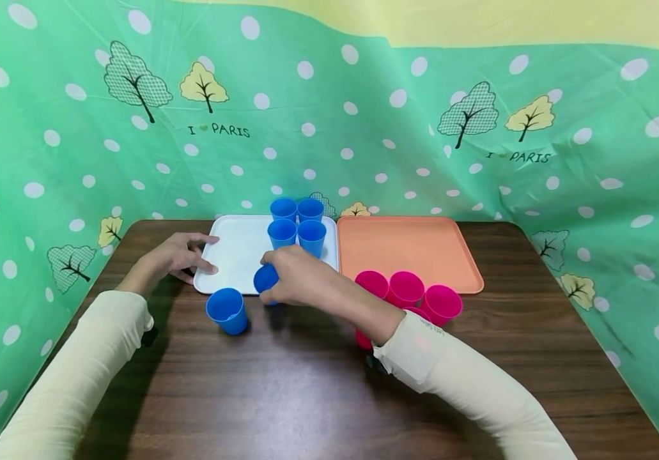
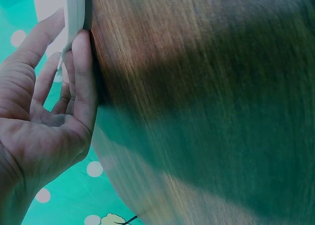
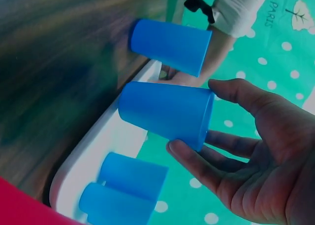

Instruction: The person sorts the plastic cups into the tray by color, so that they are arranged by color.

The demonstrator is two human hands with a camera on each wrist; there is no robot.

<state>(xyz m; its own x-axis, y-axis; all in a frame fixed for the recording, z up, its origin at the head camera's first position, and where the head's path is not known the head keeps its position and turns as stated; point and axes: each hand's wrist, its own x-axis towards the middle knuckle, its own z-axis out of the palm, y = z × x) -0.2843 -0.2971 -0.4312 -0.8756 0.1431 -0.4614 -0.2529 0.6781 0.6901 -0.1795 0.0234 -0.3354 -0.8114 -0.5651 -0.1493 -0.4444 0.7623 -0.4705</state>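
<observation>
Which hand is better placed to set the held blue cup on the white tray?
Probably the right hand: it grips that blue cup near the white tray; the left hand touches the tray's edge.

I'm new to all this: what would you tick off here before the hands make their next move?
1. Grip on the held blue cup: ok, right hand has thumb and fingers near its rim.
2. White tray attended: ok, left hand touches its left edge.
3. Room on that tray: ok, its left part is bare; four upright blue cups stand toward the right.
4. Held cup clear of the tray's front rim: cannot tell.
5. No blue cup left on the table: not ok, another blue cup stands there.
6. Right sleeve clear of the pink cups: cannot tell.
</observation>
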